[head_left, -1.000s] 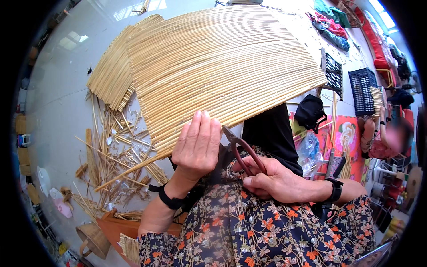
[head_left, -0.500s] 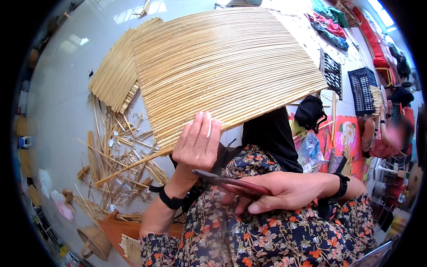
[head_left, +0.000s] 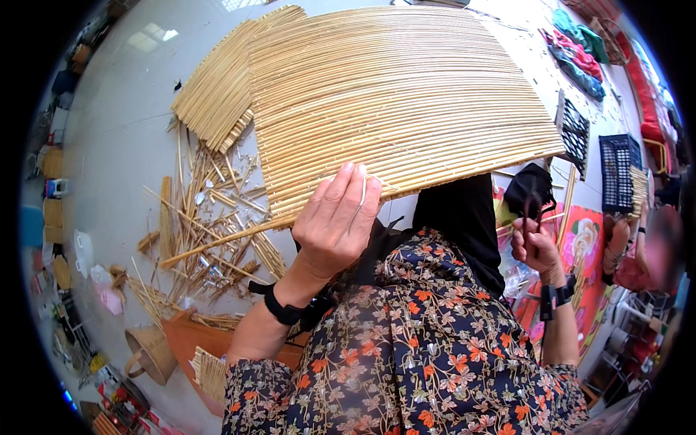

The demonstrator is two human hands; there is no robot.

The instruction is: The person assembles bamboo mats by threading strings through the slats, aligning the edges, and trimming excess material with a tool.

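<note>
A large mat (head_left: 406,94) of straw-coloured stalks, bound side by side with thin thread, spreads out in front of me. My left hand (head_left: 341,214) grips its near edge, fingers flat on top and the thumb hidden below. A white thread (head_left: 363,192) runs over those fingers. One long stalk (head_left: 210,246) sticks out from the mat's edge past the hand, to the left. Off to the right, my right hand (head_left: 536,246) is closed around dark red-handled pliers (head_left: 533,212), pointed away from me and somewhat blurred.
A second stalk mat (head_left: 225,80) lies partly under the first. Loose stalks and scraps (head_left: 210,217) litter the tiled floor at left. A woven basket (head_left: 152,354) stands lower left. At right are a black bag (head_left: 529,188), a dark crate (head_left: 618,172) and another person (head_left: 652,250).
My right hand has swung away to the right with the pliers, from beside my left wrist to near the black bag. The left hand keeps its hold on the mat.
</note>
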